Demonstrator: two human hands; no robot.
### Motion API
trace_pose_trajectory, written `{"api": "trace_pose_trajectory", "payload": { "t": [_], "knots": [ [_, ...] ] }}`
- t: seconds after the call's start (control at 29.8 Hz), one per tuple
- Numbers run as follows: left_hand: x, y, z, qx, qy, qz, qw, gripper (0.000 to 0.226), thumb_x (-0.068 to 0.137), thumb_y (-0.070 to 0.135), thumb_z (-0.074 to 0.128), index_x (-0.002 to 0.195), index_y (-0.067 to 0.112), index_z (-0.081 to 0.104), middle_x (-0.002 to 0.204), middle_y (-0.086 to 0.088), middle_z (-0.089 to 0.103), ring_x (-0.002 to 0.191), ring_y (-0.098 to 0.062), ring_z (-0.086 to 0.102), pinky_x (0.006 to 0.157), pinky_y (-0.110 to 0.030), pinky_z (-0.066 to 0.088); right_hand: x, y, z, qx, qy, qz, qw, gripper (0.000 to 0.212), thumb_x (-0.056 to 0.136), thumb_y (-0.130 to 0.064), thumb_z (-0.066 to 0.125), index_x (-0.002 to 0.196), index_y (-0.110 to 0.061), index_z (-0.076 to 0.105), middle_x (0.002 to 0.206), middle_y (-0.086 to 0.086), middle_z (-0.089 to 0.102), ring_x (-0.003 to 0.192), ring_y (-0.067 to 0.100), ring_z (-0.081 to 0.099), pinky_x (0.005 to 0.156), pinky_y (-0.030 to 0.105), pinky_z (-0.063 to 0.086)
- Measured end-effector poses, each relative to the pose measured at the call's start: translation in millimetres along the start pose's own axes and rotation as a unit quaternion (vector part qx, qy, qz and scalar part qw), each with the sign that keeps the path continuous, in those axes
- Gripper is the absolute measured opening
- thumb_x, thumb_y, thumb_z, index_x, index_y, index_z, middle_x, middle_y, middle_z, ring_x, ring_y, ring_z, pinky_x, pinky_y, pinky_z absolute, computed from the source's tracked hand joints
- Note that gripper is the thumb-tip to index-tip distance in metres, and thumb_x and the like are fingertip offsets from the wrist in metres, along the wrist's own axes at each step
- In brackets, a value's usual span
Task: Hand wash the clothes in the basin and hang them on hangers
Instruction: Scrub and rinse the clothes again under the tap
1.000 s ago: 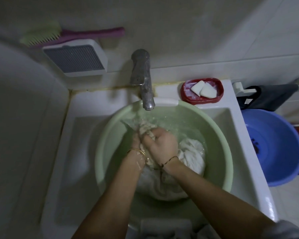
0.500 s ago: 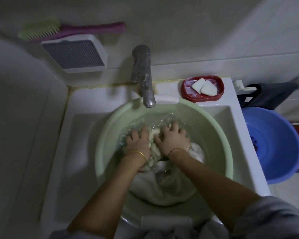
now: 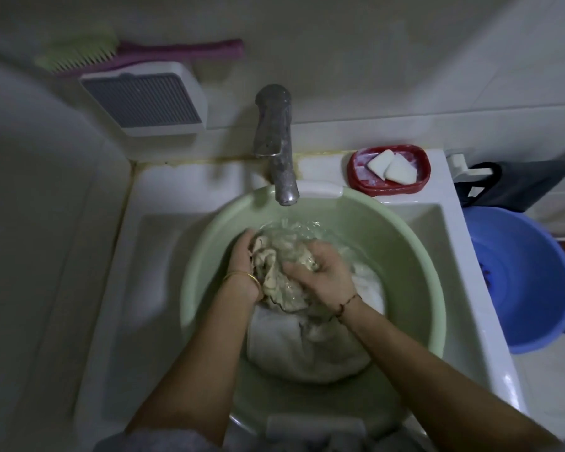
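A pale green basin [image 3: 402, 243] sits in the white sink [image 3: 163, 256], holding water and wet white clothes [image 3: 300, 347]. A bunched, cream-coloured piece of cloth [image 3: 281, 275] is raised between my hands near the basin's middle. My left hand [image 3: 242, 265] grips it from the left side, fingers curled into the folds. From the right, my right hand [image 3: 320, 275] clutches the same bunch, fingers dug into the fabric. The rest of the clothes lie heaped under my wrists.
A metal tap [image 3: 276, 145] hangs over the basin's far rim. A red soap dish [image 3: 388, 169] with white soap sits on the sink's back right corner. A blue basin [image 3: 529, 282] stands right of the sink. A brush [image 3: 137, 53] lies on a white box at the back left.
My hands went from pressing flat on the clothes in the water to gripping a bunched piece and pulling it toward me. The camera moved slightly.
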State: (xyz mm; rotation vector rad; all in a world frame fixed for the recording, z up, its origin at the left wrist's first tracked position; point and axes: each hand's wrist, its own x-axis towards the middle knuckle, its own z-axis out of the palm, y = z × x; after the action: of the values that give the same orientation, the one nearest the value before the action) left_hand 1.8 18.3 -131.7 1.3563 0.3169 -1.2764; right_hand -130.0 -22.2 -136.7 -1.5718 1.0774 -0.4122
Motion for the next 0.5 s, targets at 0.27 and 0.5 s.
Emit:
{"api": "trace_pose_trajectory", "payload": {
  "t": [0.27,0.5],
  "knots": [
    [-31,-8,24,-0.045,-0.046,0.029,0.998,0.051,0.099,0.023,0.028,0.065,0.008,0.064,0.054,-0.006,0.064,0.054,-0.017,0.064,0.055,-0.022,0.052,-9,-54,11,-0.062,0.047,0.009,0.997,0.018,0.066,-0.043,0.052,0.051,-0.031,0.052,0.072,-0.010,0.058,0.079,0.019,0.060,0.067,0.027,0.044],
    [-42,-1,22,0.463,0.069,0.198,0.861,0.028,0.089,0.024,0.050,0.062,0.015,0.047,0.068,-0.005,0.056,0.076,-0.023,0.057,0.058,-0.019,0.047,40,-26,-24,-0.360,0.051,0.094,0.927,0.030,0.092,-0.043,0.044,0.105,-0.022,0.063,0.112,0.010,0.061,0.101,0.032,0.056,0.084,0.037,0.044]
  ]
}}
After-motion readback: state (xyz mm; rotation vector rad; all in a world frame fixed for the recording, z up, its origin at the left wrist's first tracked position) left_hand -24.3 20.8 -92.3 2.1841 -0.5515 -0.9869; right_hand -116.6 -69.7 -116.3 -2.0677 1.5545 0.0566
